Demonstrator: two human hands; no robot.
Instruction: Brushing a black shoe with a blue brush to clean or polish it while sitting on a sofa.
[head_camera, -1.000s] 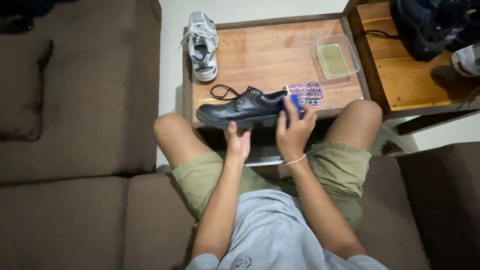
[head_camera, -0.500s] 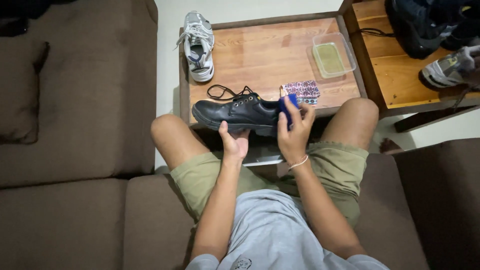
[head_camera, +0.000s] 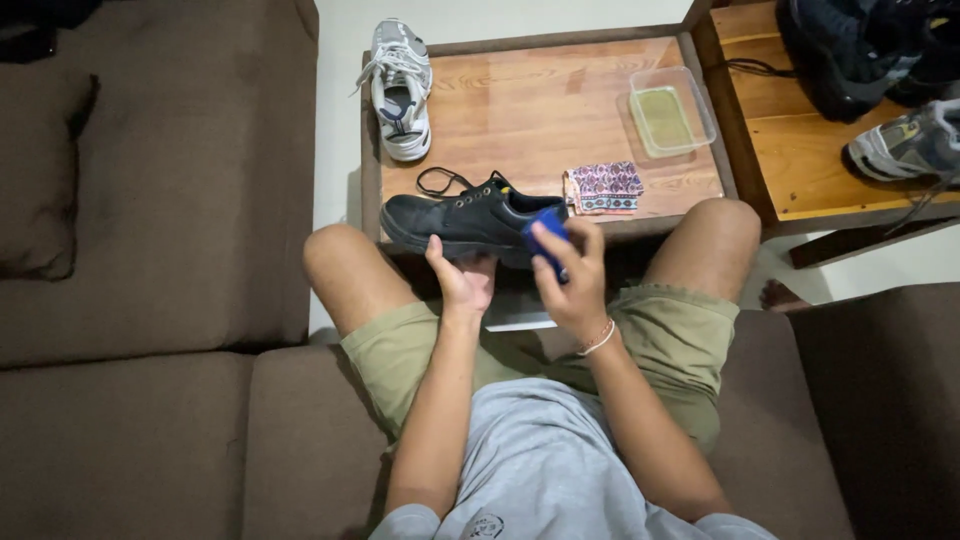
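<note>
brown sofa (head_camera: 150, 250) fills the left side and bottom, cushion cut off at the left edge. wooden table (head_camera: 540, 110) ahead, second table (head_camera: 800, 180) on the right with sneakers cut off by the frame. black shoe (head_camera: 465, 220) sits over the table's near edge between the knees, sole hidden. left hand (head_camera: 462, 280) cups it from below, fingers partly hidden under it. right hand (head_camera: 568, 275) pinches a blue object (head_camera: 548, 235) against the heel; can't tell what it is. white sneaker (head_camera: 402, 90), patterned cloth (head_camera: 604, 187), clear tray (head_camera: 670, 110) beyond.
</note>
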